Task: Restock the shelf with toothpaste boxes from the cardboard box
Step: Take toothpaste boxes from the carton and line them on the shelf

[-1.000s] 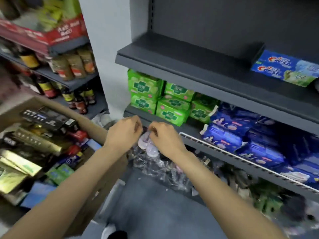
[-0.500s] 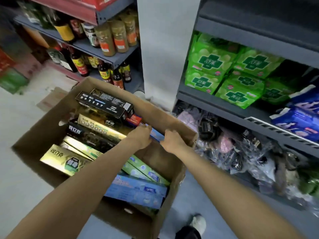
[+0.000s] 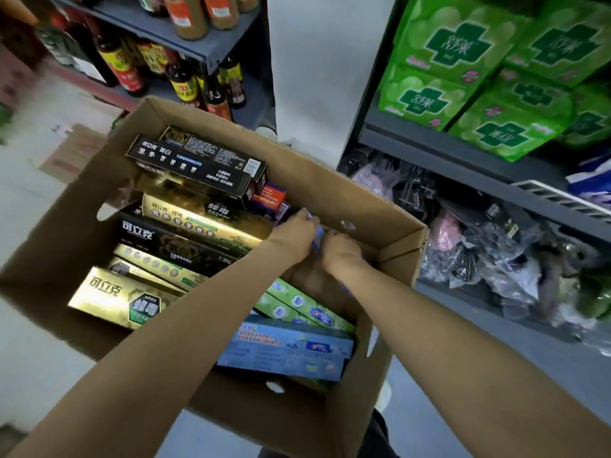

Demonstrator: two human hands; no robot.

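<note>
both hands grip blue toothpaste box | cardboard box | gold boxes left

Cardboard box is showing plain brown matt corrugated card, creased at the corner flap. Gold toothpaste boxes are looking metallic-foil glossy, catching glare. Black toothpaste boxes are printed card with a slight sheen. Blue toothpaste box and green toothpaste boxes are looking like smooth coated card. Green packs on the shelf are showing soft shiny plastic wrap. Shelf is looking matt grey painted metal. Clear bags below are crinkled glossy plastic film. Bottles are glossy with paper labels.
</note>
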